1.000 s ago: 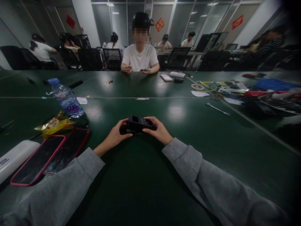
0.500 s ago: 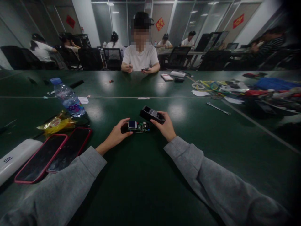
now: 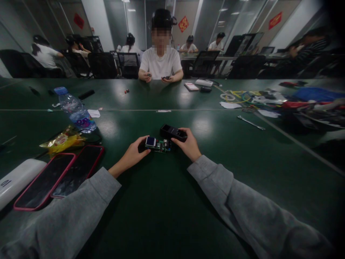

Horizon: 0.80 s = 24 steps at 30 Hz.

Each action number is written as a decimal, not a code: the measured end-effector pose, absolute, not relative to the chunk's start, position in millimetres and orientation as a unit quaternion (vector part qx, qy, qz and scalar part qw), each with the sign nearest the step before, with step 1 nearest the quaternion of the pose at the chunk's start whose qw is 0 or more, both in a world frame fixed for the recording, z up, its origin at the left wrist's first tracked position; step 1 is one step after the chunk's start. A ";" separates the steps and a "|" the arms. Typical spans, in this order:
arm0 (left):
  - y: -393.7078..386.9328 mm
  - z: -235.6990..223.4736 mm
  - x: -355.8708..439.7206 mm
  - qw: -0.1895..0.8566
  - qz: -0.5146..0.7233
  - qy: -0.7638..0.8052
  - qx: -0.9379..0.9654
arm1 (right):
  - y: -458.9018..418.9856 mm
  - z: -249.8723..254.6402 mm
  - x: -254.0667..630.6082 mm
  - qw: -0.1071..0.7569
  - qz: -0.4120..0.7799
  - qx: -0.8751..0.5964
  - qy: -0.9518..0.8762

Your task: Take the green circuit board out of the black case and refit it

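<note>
In front of me, my left hand (image 3: 136, 149) grips the left end of a green circuit board (image 3: 161, 145) between thumb and fingers. A small square screen (image 3: 150, 141) is mounted on the board's left part. My right hand (image 3: 188, 143) holds a black plastic housing (image 3: 171, 132) by its right end, fingers behind and thumb in front. The housing has a rectangular window and smaller cut-outs in its face. It sits just behind and right of the board, very close to it; I cannot tell whether they touch.
Two red-edged phones (image 3: 44, 181), a white device (image 3: 20, 181), a yellow snack packet (image 3: 63, 141) and a tilted water bottle (image 3: 78, 113) are at left. A wrench (image 3: 251, 122) and a cable pile (image 3: 258, 98) lie right. Across the table (image 3: 167, 216) sits a person (image 3: 161, 59).
The black housing in my right hand has tipped and come slightly lower. My left hand keeps its hold on the circuit board. The view has shifted a little.
</note>
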<state>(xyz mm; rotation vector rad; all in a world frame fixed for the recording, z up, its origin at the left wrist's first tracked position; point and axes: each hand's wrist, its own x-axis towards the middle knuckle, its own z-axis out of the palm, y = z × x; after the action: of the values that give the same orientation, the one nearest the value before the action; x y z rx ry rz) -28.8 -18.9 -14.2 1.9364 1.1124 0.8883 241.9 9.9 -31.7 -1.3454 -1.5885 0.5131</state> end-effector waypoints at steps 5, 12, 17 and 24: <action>-20.6 -11.9 -28.9 0.364 0.333 0.446 0.747 | 10.4 -32.8 242.7 0.468 0.212 -0.556 -0.653; -19.8 -10.9 -26.5 0.358 0.333 0.447 0.749 | 9.6 -30.6 241.0 0.466 0.200 -0.560 -0.656; -18.3 -13.9 -28.3 0.360 0.331 0.443 0.751 | 10.5 -32.6 241.6 0.464 0.196 -0.555 -0.662; -21.0 -9.0 -27.4 0.368 0.330 0.440 0.750 | 11.1 -33.8 242.8 0.456 0.172 -0.555 -0.674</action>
<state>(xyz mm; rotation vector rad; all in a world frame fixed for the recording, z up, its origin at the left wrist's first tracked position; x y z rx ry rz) -27.4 -21.0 -9.0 1.9255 1.1315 0.8480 242.8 11.1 -33.8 -1.3694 -1.6609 0.4241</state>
